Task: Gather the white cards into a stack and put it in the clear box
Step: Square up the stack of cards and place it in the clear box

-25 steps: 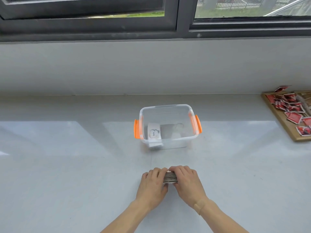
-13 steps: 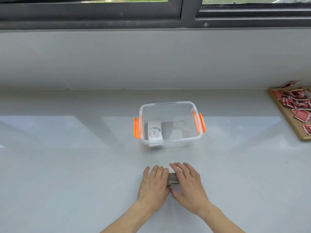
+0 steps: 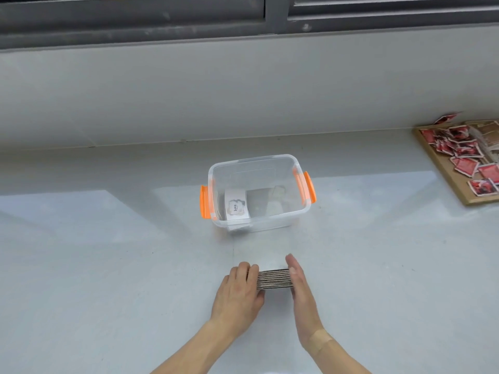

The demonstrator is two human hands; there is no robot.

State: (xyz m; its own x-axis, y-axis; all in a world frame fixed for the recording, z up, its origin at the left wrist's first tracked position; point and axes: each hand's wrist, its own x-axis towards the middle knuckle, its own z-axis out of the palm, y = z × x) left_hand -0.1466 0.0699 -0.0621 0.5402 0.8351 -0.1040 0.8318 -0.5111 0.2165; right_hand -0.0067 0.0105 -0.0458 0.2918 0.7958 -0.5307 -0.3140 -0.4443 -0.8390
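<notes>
Squaring step: stack (image 3: 274,278) sits lower centre on the worktop (image 3: 108,265), below the clear box (image 3: 251,159). The left hand (image 3: 240,290) curls over its end, apparently gripping; the right hand (image 3: 300,288) presses flat, fingers straight. Next move, as I judge it: clamp and lift.

Soft daylight from the window (image 3: 135,20) leaves pale glare patches on the counter (image 3: 81,265); frame edges bow slightly.

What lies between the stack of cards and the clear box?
Nothing. In the head view, only bare grey counter separates the stack of cards from the clear box.
</notes>
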